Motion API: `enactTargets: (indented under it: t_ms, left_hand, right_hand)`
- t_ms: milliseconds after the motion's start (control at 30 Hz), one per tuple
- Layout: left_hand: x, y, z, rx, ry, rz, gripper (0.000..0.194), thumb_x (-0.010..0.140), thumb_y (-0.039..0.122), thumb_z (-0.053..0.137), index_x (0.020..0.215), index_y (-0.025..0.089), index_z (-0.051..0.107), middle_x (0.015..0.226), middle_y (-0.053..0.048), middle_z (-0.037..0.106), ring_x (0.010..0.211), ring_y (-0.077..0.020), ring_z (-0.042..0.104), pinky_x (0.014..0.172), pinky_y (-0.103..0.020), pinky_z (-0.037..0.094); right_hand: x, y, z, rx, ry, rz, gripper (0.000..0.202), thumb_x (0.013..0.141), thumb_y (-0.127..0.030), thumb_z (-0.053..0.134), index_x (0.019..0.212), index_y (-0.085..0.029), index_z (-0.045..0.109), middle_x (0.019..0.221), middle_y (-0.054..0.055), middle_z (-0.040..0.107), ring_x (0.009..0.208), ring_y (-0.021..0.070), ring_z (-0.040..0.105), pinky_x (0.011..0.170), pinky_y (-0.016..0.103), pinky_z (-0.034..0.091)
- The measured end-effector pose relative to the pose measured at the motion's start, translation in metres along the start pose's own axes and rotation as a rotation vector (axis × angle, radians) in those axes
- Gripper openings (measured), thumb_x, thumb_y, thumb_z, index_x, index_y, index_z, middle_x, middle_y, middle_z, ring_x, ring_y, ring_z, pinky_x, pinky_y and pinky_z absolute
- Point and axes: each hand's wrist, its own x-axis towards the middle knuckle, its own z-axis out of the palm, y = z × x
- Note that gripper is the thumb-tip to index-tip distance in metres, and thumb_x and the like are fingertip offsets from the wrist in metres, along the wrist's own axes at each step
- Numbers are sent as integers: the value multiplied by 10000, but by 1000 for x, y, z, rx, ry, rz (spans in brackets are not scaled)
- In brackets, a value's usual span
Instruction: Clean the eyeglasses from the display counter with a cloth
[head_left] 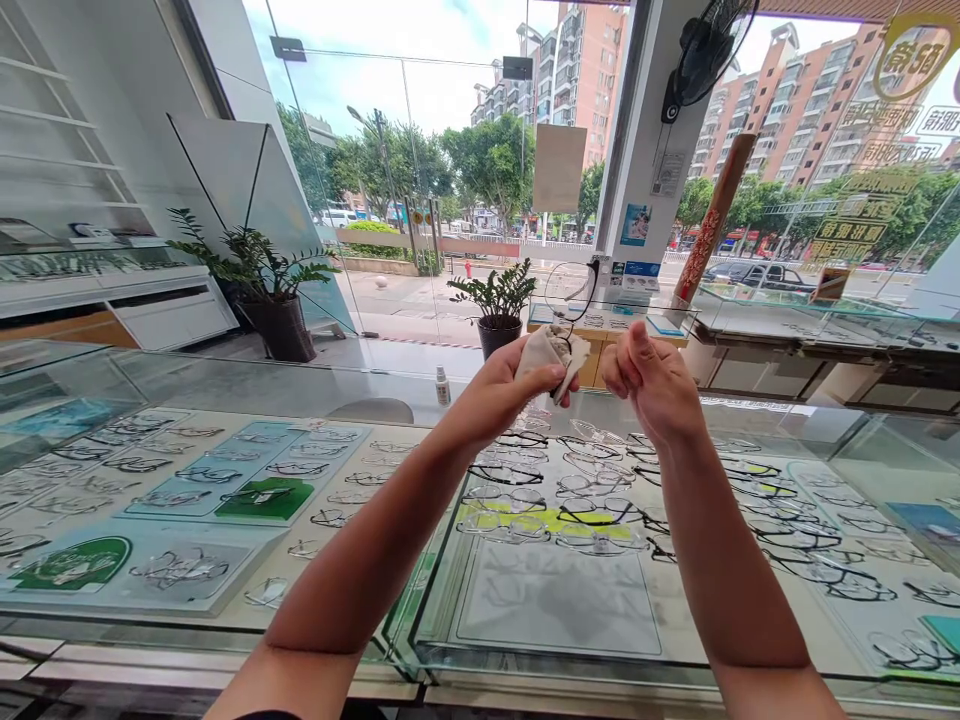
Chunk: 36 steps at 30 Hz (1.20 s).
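My left hand is closed around a pale wiping cloth, with a pair of eyeglasses gripped in its folds. One round lens and its dark rim rise above the cloth; the other part of the frame is covered by cloth and fingers. Just to the right, apart from the glasses, my right hand is raised with its fingers curled in and its thumb up. Nothing shows in it. Both hands are above a glass display case holding rows of eyeglasses.
A small white spray bottle stands on the glass counter beyond my left forearm. Potted plants stand on the floor past the counter, by the glass shopfront. More display cases are at the right, and a black fan hangs on the pillar.
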Motion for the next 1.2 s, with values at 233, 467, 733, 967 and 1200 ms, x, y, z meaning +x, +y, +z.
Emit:
enactTargets:
  t_ms: [233,467,733,967,1200]
  left_hand:
    - [2,4,3,-12,-46,10,311,976,473,791,976,177,697,842,-40,701,720,-131,622,696,-283,524]
    - [-1,2,2,56,-85,-18,371,972,499,821,934,150,701,796,-49,724,700,-123,644,669,-257,521]
    - [1,-2,6,82,-2,-12,426,940,535,850,1006,149,683,708,-11,701,562,-97,597,538,-223,482]
    - [2,-4,11,59,56,-6,565,961,688,758,1095,140,727,659,1,675,531,-122,603,514,-247,497]
    - [1,0,-2,16,-121,-52,414,954,559,828,979,152,761,856,-55,738,790,-164,696,733,-290,568]
  right_hand:
    - [-2,6,0,13,-5,36,497,954,-695,768,836,-268,544,762,-33,510,638,131,472,555,303,382]
    - [0,10,8,-23,79,-50,677,982,-773,679,633,-247,433,580,-63,350,537,110,314,504,300,281]
    - [-6,3,19,-36,173,-6,254,866,-473,887,882,-225,834,753,-11,675,643,111,496,626,281,490]
    - [-7,11,24,137,98,127,261,841,-501,910,942,-264,869,763,-12,681,651,131,555,596,309,527]
    - [-3,10,26,287,113,219,327,773,-558,952,830,-271,808,679,-33,569,518,101,387,405,267,286]
